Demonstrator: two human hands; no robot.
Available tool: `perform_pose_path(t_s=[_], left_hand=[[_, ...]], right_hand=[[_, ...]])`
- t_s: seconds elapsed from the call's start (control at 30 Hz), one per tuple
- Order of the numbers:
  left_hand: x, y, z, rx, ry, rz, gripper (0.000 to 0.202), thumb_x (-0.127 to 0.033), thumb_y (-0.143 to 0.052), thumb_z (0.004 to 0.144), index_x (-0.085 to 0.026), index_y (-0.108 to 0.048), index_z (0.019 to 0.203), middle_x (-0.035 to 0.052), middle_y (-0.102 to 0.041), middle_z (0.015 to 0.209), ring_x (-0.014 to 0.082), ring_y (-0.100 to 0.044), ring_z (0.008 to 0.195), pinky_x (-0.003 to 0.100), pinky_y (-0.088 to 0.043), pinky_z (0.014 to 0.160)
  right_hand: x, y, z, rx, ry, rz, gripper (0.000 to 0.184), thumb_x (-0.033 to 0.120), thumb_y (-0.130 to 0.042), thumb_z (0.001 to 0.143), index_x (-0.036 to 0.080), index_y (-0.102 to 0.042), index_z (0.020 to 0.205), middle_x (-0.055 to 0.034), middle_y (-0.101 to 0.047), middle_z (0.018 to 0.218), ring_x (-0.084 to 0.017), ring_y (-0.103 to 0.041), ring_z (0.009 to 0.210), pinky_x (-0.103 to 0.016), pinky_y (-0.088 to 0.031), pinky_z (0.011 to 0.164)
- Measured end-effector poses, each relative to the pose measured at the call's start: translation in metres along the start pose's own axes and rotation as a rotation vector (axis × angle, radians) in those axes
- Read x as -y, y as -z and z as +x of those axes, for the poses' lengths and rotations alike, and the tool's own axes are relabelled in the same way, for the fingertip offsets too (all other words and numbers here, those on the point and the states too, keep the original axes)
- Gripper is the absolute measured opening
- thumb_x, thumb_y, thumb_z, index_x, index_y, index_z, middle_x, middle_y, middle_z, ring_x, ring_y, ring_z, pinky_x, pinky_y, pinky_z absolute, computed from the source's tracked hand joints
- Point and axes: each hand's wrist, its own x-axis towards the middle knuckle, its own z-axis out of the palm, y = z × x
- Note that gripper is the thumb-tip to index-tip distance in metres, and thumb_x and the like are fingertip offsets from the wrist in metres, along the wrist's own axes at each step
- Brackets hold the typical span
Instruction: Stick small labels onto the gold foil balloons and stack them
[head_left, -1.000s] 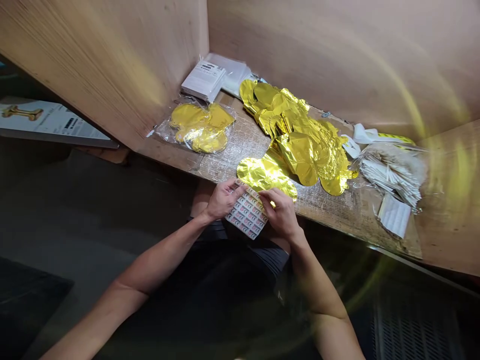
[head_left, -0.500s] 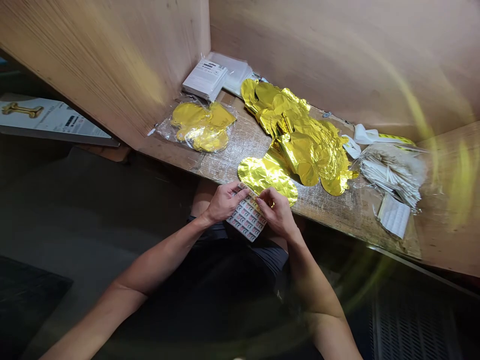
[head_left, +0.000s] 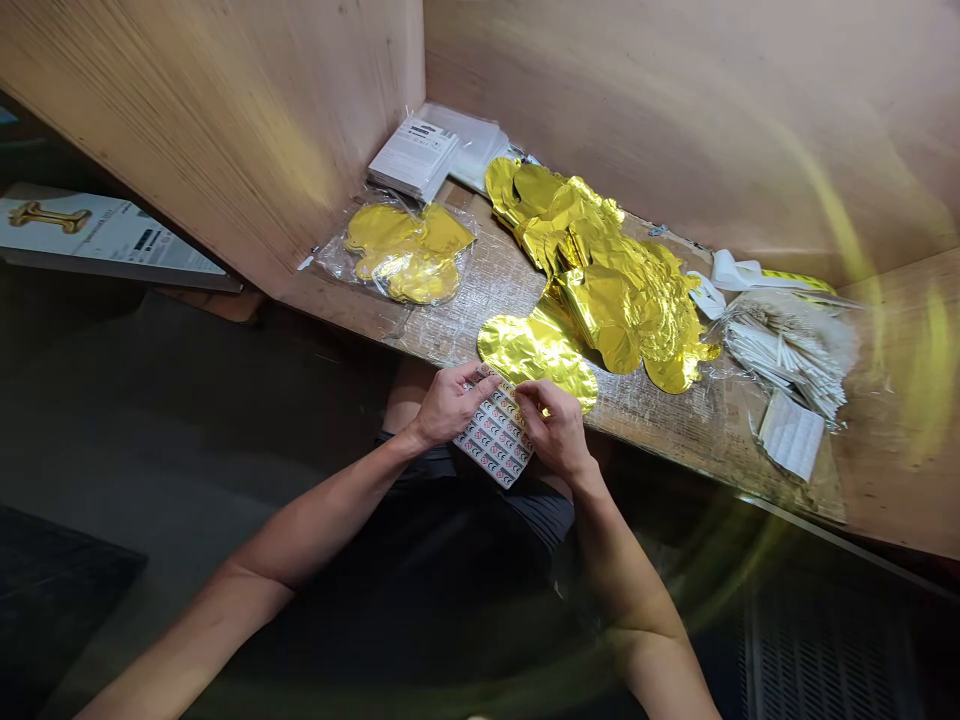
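On my feed the left hand (head_left: pixel 450 405) is gripping the left edge of a sticker sheet (head_left: pixel 496 435), fingers curled over the front and only partly closed. The right hand (head_left: pixel 551 428) is bunched at the sheet's upper right edge, with its fingertips (head_left: pixel 521 392) pressed to the sheet in a pinch; I can't tell whether they have lifted a single sticker. The sheet is held in the air over the person's lap, just in front of the surface (head_left: pixel 712 440), with its top end nearly touching a gold foil balloon (head_left: pixel 536 348). That balloon lies flat at the front of a heaped pile of foil balloons (head_left: pixel 619 295). To the left of the pile I see more gold balloons in a clear bag (head_left: pixel 405 255), and behind them white packets (head_left: pixel 414 158) sit in the corner between two wooden walls (head_left: pixel 675 100). On the right are a bagged bundle of white sticks (head_left: pixel 787 350), a folded paper slip (head_left: pixel 791 435) and a white ribbon (head_left: pixel 757 272). Off the surface at far left lies a box (head_left: pixel 97 232) printed with a gold shape.
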Motion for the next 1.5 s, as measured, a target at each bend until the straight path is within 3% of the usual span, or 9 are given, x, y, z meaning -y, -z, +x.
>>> perform_pose_path(t_s=[0.3, 0.47, 0.6, 0.73, 0.9, 1.07, 1.2, 1.33, 1.5], left_hand=[[-0.003, -0.003, 0.001, -0.038, 0.034, 0.01, 0.038, -0.051, -0.068, 0.096, -0.016, -0.069, 0.084, 0.0001, -0.066, 0.074, 0.0132, -0.056, 0.065, 0.024, -0.045, 0.058], [0.007, 0.002, 0.001, -0.025, -0.056, 0.203, 0.034, -0.047, -0.062, 0.101, -0.018, -0.07, 0.087, 0.0029, -0.075, 0.086, 0.019, -0.07, 0.079, 0.03, -0.056, 0.075], [0.022, 0.005, 0.003, 0.217, -0.315, 0.455, 0.025, -0.036, -0.058, 0.105, -0.019, -0.073, 0.095, 0.0103, -0.067, 0.148, 0.0268, -0.07, 0.126, 0.039, -0.055, 0.11], [0.035, 0.004, 0.004, 0.253, -0.29, 0.655, 0.021, -0.032, -0.057, 0.104, -0.025, -0.075, 0.111, 0.0051, -0.062, 0.156, 0.0243, -0.075, 0.117, 0.035, -0.061, 0.1], [0.044, 0.006, 0.008, 0.249, -0.278, 0.671, 0.023, -0.032, -0.056, 0.105, -0.024, -0.076, 0.113, 0.0043, -0.06, 0.158, 0.0234, -0.077, 0.112, 0.034, -0.061, 0.1], [0.038, 0.014, 0.013, 0.286, -0.283, 0.379, 0.028, -0.036, -0.062, 0.103, -0.02, -0.077, 0.12, 0.0101, -0.066, 0.15, 0.0276, -0.07, 0.129, 0.039, -0.055, 0.112], [0.027, 0.009, 0.01, 0.275, -0.314, 0.203, 0.031, -0.037, -0.064, 0.102, -0.019, -0.076, 0.124, 0.0121, -0.075, 0.136, 0.0257, -0.074, 0.122, 0.035, -0.057, 0.108], [0.029, -0.005, 0.008, 0.44, -0.385, 0.351, 0.023, -0.032, -0.059, 0.105, -0.019, -0.076, 0.101, 0.0119, -0.066, 0.15, 0.0263, -0.072, 0.126, 0.035, -0.056, 0.108], [0.04, -0.012, 0.01, 0.42, -0.35, 0.509, 0.025, -0.031, -0.054, 0.107, -0.019, -0.076, 0.105, 0.0099, -0.065, 0.152, 0.0266, -0.072, 0.127, 0.035, -0.056, 0.106]], right_hand=[[-0.013, -0.009, -0.008, -0.075, 0.271, -0.246, 0.017, 0.02, -0.056, 0.101, 0.027, -0.071, 0.104, -0.0105, -0.072, 0.101, -0.026, -0.062, 0.089, -0.045, -0.049, 0.083], [-0.011, 0.009, 0.0, -0.173, 0.032, -0.022, 0.013, 0.032, -0.057, 0.103, 0.025, -0.065, 0.095, -0.0077, -0.069, 0.093, -0.025, -0.064, 0.088, -0.043, -0.05, 0.084], [-0.024, 0.021, 0.024, -0.018, -0.185, 0.056, 0.02, 0.036, -0.057, 0.102, 0.023, -0.063, 0.088, -0.0045, -0.068, 0.084, -0.021, -0.062, 0.078, -0.035, -0.046, 0.072], [-0.035, 0.009, 0.036, 0.194, -0.107, -0.223, 0.018, 0.028, -0.054, 0.102, 0.022, -0.063, 0.087, -0.0062, -0.072, 0.087, -0.023, -0.062, 0.084, -0.036, -0.04, 0.082], [-0.042, 0.003, 0.023, 0.035, -0.07, -0.575, 0.02, 0.037, -0.053, 0.106, 0.021, -0.063, 0.104, -0.0109, -0.071, 0.097, -0.026, -0.059, 0.091, -0.038, -0.033, 0.085], [-0.054, 0.012, 0.021, 0.179, -0.038, -0.418, 0.021, 0.037, -0.051, 0.107, 0.022, -0.061, 0.095, -0.0072, -0.07, 0.096, -0.025, -0.056, 0.093, -0.038, -0.032, 0.086], [-0.062, 0.023, 0.035, 0.232, -0.19, -0.146, 0.034, 0.04, -0.048, 0.106, 0.022, -0.054, 0.077, -0.0019, -0.06, 0.077, -0.019, -0.05, 0.077, -0.034, -0.034, 0.076], [-0.058, 0.03, 0.046, 0.249, -0.32, 0.058, 0.039, 0.048, -0.049, 0.101, 0.022, -0.047, 0.071, 0.0019, -0.047, 0.068, -0.016, -0.041, 0.067, -0.03, -0.031, 0.064], [-0.063, 0.044, 0.056, 0.278, -0.344, 0.092, 0.04, 0.051, -0.051, 0.098, 0.022, -0.047, 0.071, 0.0029, -0.045, 0.066, -0.014, -0.039, 0.063, -0.029, -0.03, 0.06]])
